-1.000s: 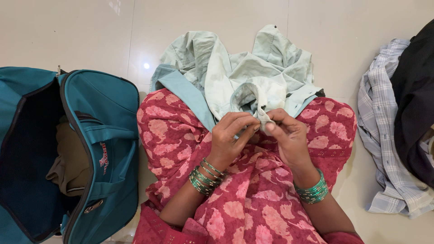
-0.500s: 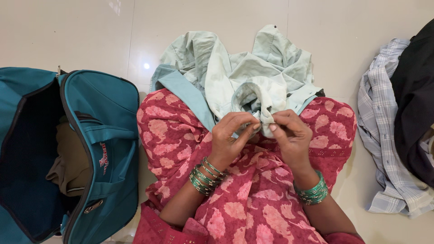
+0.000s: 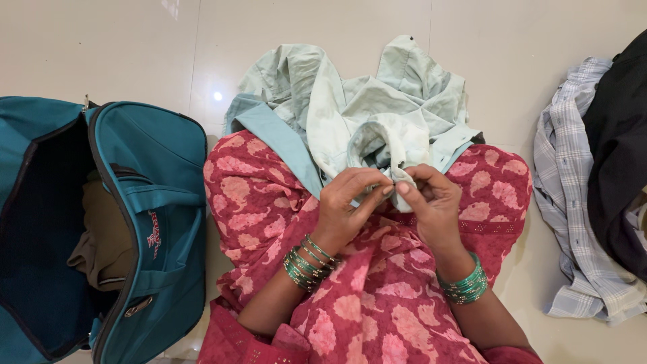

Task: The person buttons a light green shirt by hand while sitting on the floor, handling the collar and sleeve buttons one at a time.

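Left hand [image 3: 347, 202]: fingers pinching the pale green shirt [image 3: 364, 114] cuff.
Right hand [image 3: 431, 202]: fingers clamping the same cuff.
Teal bag [image 3: 148, 202]: lying open, left.

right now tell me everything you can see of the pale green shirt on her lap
The pale green shirt is a thin, woven-looking garment, crumpled and bunched, draped from the person's red patterned lap out onto the pale tiled floor. A smooth blue-green band runs along its left edge. The left hand and right hand pinch a small cuff-like part of it between their fingertips.
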